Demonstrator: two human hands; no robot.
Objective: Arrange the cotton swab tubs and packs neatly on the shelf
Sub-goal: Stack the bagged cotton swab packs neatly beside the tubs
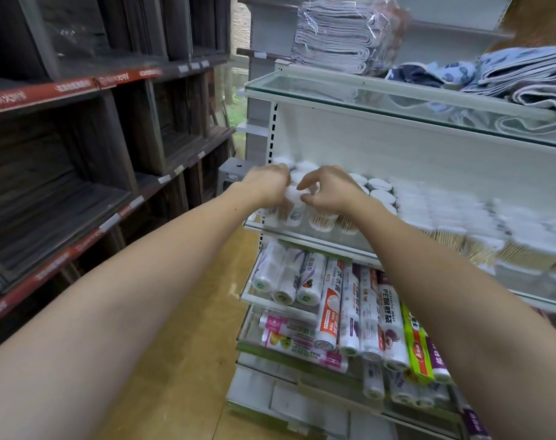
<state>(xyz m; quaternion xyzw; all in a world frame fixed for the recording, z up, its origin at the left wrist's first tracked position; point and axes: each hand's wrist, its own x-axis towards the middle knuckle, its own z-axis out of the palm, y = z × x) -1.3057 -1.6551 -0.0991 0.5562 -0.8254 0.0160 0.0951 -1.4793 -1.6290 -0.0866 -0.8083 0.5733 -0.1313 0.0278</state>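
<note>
Cotton swab tubs (321, 217) crowd the left end of the glass-fronted shelf (305, 236), white lids up, most of them standing in rows that look fairly even from where I stand. Further right, the square packs (479, 236) sit stacked, though blur hides how straight they are. The left hand (267, 187) has its fingers curled over a front tub (291, 203), gripping it by the lid, while the right hand (329, 188) hovers just beside it, fingers bent and touching the neighbouring lids; whether it holds one I cannot tell. My guess: the job is well along, with the front left corner yet to be squared up.
</note>
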